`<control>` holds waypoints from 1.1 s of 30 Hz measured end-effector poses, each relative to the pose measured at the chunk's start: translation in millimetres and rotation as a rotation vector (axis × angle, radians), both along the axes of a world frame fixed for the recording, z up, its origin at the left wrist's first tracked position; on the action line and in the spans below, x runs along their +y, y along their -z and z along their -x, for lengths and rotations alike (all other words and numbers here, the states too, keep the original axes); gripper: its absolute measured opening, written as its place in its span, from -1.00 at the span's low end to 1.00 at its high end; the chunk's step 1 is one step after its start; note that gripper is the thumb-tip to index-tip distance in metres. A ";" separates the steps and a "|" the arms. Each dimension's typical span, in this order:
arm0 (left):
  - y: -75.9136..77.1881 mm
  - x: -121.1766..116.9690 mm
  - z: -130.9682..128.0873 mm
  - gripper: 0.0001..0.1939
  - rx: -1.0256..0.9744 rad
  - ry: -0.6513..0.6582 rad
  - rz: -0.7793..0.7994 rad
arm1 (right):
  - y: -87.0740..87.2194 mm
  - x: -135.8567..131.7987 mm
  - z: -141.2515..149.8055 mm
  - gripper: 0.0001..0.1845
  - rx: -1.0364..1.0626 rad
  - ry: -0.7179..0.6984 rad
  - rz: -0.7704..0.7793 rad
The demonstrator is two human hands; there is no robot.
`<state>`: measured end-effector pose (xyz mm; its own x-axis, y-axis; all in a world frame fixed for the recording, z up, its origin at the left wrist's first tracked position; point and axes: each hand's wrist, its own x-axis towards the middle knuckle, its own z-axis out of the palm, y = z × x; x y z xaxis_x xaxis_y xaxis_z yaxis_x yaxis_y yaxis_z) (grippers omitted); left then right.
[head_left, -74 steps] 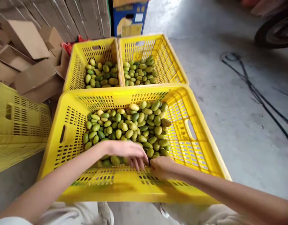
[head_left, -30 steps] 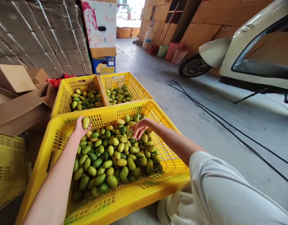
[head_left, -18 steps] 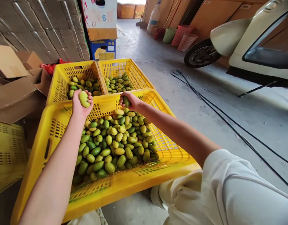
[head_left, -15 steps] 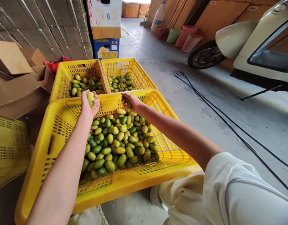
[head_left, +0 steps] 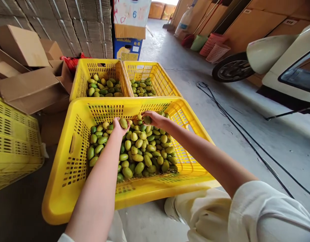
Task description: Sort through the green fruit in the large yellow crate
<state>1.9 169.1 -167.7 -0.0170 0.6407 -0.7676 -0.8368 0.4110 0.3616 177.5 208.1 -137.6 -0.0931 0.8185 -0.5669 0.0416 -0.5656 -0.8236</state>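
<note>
A large yellow plastic crate point(head_left: 57, 188) stands in front of me, holding a heap of small oval mangoes point(head_left: 140, 168), green to yellow. Over the heap's far left part, my left hand point(head_left: 117, 127) is palm up, its fingers curled round a yellow-green mango point(head_left: 123, 123). My right hand point(head_left: 156, 119) is a short way to the right, near the crate's far side, closed on a darker green mango point(head_left: 147, 120). The two hands are apart. Some of the right hand's fingers are hidden behind its fruit.
Behind stand two smaller yellow crates, left point(head_left: 76, 80) and right point(head_left: 167, 79), each with mangoes. Open cardboard boxes point(head_left: 31, 87) and another yellow crate point(head_left: 16, 141) are at left. A black cable point(head_left: 235, 121) crosses the floor near a white vehicle point(head_left: 291, 64) at right.
Both hands have come down from the far rim to just above the heap, each still with a mango. The left has drawn closer to the right. My view has turned somewhat left.
</note>
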 end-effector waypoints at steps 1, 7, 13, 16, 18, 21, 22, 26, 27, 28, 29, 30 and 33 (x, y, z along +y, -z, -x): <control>3.1 -2.0 2.3 -0.80 -0.017 0.007 0.018 | 1.7 -5.3 -2.8 -0.75 -0.027 -0.019 0.005; -16.0 2.3 -1.6 -0.79 -0.045 -0.048 -0.231 | 6.6 -17.1 -6.3 -0.52 -0.198 -0.047 -0.036; -10.8 3.5 -25.0 -0.72 -0.094 -0.047 -0.288 | 12.9 -0.8 8.8 -0.50 -0.031 0.044 -0.176; 0.9 1.7 -24.0 -0.62 -0.100 0.117 -0.280 | 17.6 7.1 7.2 -0.64 0.019 0.021 -0.149; 5.6 3.0 -19.1 -0.57 -0.077 0.173 -0.267 | 20.5 11.2 2.3 -0.73 0.063 0.053 -0.111; 11.6 7.9 -12.9 -0.71 0.087 0.171 -0.165 | 24.3 12.0 -6.6 -0.84 0.079 0.102 -0.074; 14.3 9.3 -12.0 -0.79 0.161 0.195 -0.102 | 25.4 10.3 -9.2 -0.83 0.055 0.090 -0.060; 24.7 9.8 -11.1 -0.84 0.333 0.286 0.059 | 27.3 0.0 -12.9 -0.69 -0.069 -0.014 -0.019; 25.4 8.8 -10.7 -0.80 0.320 0.286 0.050 | 27.0 -1.6 -11.9 -0.70 -0.071 -0.016 -0.001; 24.9 7.5 -10.0 -0.79 0.290 0.281 0.026 | 26.6 -2.5 -10.3 -0.72 -0.059 -0.003 0.016; 23.3 6.3 -9.0 -0.80 0.247 0.270 -0.011 | 26.1 -2.4 -8.2 -0.75 -0.036 0.014 0.025; 20.6 5.1 -7.8 -0.82 0.200 0.260 -0.059 | 25.7 -1.6 -5.7 -0.77 -0.007 0.029 0.025; 9.2 3.4 -2.9 -0.87 0.128 0.260 -0.177 | 24.5 2.8 2.2 -0.78 0.075 0.058 -0.031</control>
<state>4.8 172.5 -176.9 0.0754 0.7594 -0.6462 -0.6554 0.5262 0.5418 175.3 210.9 -162.1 -0.0858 0.8408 -0.5345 -0.0526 -0.5395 -0.8403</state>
